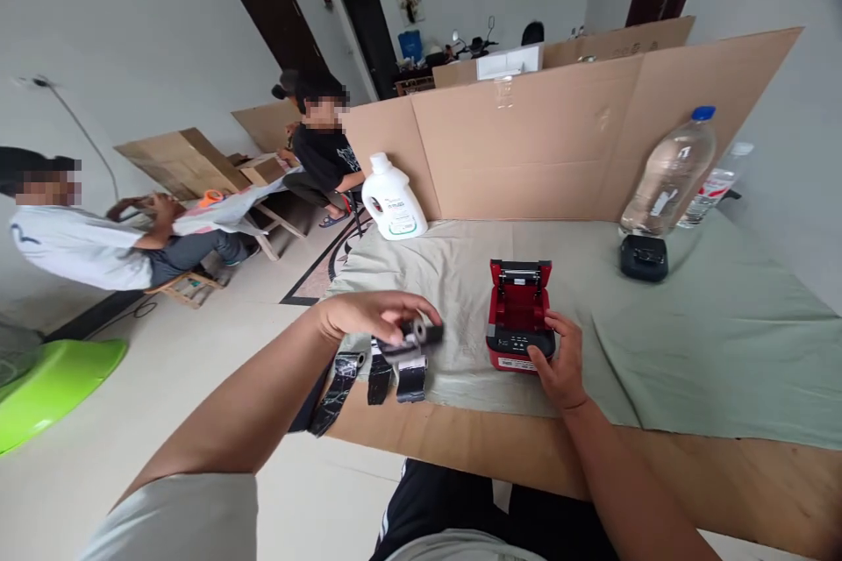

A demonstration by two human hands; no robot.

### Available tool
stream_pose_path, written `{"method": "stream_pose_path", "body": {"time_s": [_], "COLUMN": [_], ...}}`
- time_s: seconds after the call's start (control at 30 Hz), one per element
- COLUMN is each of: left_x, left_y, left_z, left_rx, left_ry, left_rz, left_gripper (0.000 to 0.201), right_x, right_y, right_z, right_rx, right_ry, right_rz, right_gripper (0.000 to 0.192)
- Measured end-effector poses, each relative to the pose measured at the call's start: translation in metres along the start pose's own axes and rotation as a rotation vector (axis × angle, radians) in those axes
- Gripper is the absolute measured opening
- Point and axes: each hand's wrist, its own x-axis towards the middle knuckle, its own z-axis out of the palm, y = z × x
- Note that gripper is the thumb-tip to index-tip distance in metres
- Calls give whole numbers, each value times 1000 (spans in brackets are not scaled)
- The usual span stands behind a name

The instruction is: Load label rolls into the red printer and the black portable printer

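Note:
A small red and black label printer point(513, 340) sits on the cloth with its lid raised and its inner bay showing. My right hand point(563, 364) grips the printer's right side and front corner, thumb at the front panel. To the left, my left hand point(374, 316) has its thumb and fingers around a small roll of black-backed paper point(421, 333), slightly blurred. Just below that hand lie more black rolls with their strips partly unwound: one at the left point(340, 386), a middle one point(379, 381) and a right one point(411, 384).
A white detergent jug point(397, 206) stands at the back left, before a cardboard screen point(526, 149). A large clear bottle point(671, 175), a smaller bottle and a black box point(644, 258) are at the back right. Two seated people work at a low table on the left.

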Motion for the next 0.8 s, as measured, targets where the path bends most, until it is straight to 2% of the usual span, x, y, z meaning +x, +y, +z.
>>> {"method": "stream_pose_path", "body": {"time_s": [0.07,0.1,0.13,0.17,0.23,0.3,0.33,0.43,0.53,0.7,0.8], "left_x": [26,43,62,82,121,153,166,191,205,220,218], "left_y": [25,32,36,38,35,30,28,22,15,7,5], "left_z": [29,41,51,57,64,66,67,72,78,82,82], "left_rx": [-38,-21,13,59,182,359,461,751,891,870,807], "left_ry": [-283,-359,-366,-308,-53,190,262,309,295,311,363], "left_rz": [49,92,152,220,320,300,259,123,82,46,78], "left_gripper": [62,57,51,44,35,31,31,30,25,22,22], "right_x": [1,2,3,3,5,6,6,5,3,0,1], "right_y": [-3,-4,-6,-7,-9,-11,-12,-14,-14,-14,-16], "right_z": [-1,-1,-1,-2,-3,-5,-6,-8,-8,-6,-6], "right_rx": [-12,-16,-22,-33,-61,-84,-93,-123,-143,-149,-155], "right_ry": [8,9,12,16,25,26,17,-47,-98,-102,-96], "right_rz": [-6,-10,-17,-29,-63,-119,-151,-238,-255,-199,-198], "right_gripper": [44,45,47,50,56,58,57,44,32,27,25]}}
